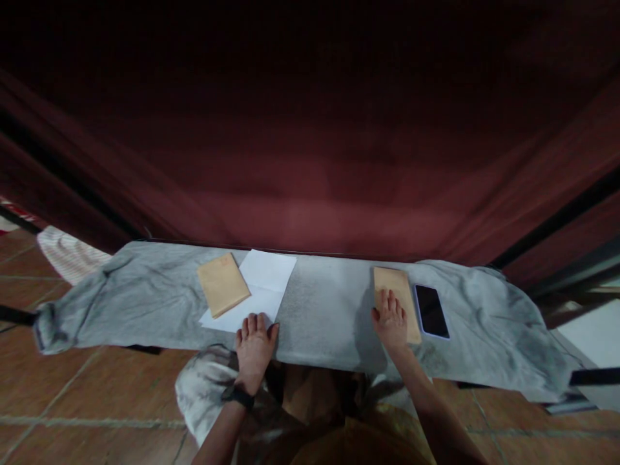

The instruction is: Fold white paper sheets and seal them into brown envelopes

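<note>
My left hand [255, 345] lies flat with its fingers stretched at the near edge of the cloth, fingertips on the lower edge of a creased white sheet of paper [271, 274]. Partly covering that sheet is a brown envelope [223, 284], turned at an angle, with a small reddish mark near its top. On the right, my right hand [391, 323] rests palm down, fingers apart, on a second brown envelope [394, 279]. Just to the right of this envelope lies a phone [431, 311] with a dark screen and a pale purple edge. Neither hand grips anything.
A grey cloth [324, 310] covers the long narrow surface, rumpled toward both ends. Behind it hangs a dark red panel or curtain [310, 213]. Dark bars run along both sides. Brown floor tiles [111, 387] show below, and a striped cloth [70, 254] is at far left.
</note>
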### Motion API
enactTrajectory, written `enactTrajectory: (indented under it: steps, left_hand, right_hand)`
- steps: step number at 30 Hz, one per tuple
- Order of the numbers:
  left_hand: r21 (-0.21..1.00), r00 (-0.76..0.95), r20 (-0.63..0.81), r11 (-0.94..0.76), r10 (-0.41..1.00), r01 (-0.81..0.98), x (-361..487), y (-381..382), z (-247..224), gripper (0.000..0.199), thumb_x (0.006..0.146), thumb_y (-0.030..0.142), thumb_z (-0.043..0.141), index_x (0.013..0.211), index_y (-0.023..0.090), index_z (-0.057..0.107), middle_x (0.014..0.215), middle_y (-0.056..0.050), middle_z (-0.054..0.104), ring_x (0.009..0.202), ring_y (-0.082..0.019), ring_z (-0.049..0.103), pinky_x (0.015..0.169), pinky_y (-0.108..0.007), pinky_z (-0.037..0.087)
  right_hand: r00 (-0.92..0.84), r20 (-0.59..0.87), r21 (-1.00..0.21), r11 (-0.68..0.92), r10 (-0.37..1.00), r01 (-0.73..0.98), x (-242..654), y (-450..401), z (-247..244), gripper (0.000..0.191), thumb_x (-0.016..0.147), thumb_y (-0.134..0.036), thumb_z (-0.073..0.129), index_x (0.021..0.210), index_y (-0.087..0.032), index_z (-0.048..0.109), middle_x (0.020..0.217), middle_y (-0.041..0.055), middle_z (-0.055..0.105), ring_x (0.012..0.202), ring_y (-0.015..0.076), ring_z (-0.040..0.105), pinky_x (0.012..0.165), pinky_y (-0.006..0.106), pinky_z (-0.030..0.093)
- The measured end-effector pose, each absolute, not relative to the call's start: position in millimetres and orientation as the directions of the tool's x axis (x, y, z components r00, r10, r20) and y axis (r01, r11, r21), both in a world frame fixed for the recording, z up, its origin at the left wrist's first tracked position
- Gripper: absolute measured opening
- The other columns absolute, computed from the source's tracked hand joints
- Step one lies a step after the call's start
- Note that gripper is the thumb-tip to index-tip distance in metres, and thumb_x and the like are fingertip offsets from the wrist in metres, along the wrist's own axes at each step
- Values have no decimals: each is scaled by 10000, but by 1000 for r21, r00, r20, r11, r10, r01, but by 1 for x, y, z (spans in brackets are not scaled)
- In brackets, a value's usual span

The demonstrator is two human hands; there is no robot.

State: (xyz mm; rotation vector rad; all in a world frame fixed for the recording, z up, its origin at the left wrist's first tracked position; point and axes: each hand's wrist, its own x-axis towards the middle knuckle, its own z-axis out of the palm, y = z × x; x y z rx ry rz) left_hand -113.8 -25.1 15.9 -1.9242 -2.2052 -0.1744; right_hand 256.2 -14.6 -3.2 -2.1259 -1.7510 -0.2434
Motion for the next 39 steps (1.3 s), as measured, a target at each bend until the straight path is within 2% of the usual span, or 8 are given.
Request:
enactTrajectory:
  steps: [7,12,16,21,30,39]
  left_hand:
    - [-9,-139,185,143,973,990,-112,-25,23,484,1008,396,415,1367,112,573,1425,-205,570,1314,-346,518,1045,-496,437]
    - [26,-149,144,146,978,989,-112,-22,29,434,1011,373,422,1335,137,589,1385,-192,588,1261,-332,543,998,-477,467]
    - [15,-150,123,149,981,989,-110,-21,31,399,1016,359,426,1318,155,588,1340,-171,610,1229,-314,557,979,-455,477]
    - [-24,-141,103,144,985,989,-104,-23,28,408,1033,338,396,1343,126,555,1379,-184,583,1259,-309,543,996,-435,463]
    - [-42,-121,93,125,988,991,-102,-23,18,459,1040,291,355,1393,39,506,1450,-279,510,1334,-369,493,1023,-477,439]
    - [-52,-61,33,63,998,997,-109,-18,15,439,970,99,378,1384,23,501,1407,-307,530,1289,-370,532,967,-486,481]
  right_hand:
    - [158,382,-193,-88,911,977,252,-18,-6,597,971,-242,408,1545,-100,326,1580,238,377,1413,379,413,1091,560,396]
    - [-41,400,-245,150,915,958,218,-30,-16,563,966,-237,421,1517,-132,381,1610,179,344,1485,331,310,1143,516,384]
    - [-168,378,-255,276,910,927,189,-47,-30,505,987,-246,388,1478,-140,438,1573,154,412,1451,298,367,1142,475,401]
    - [-192,389,-223,295,901,929,186,-54,-41,463,1004,-247,351,1436,-139,477,1493,167,508,1357,293,468,1127,494,392]
    - [-243,406,-226,354,881,907,194,-53,-40,477,1017,-286,321,1456,-164,463,1501,167,498,1352,299,475,1116,513,388]
    - [-275,403,-238,390,873,890,199,-55,-44,487,1040,-332,325,1495,-176,409,1509,164,486,1353,315,469,1117,544,394]
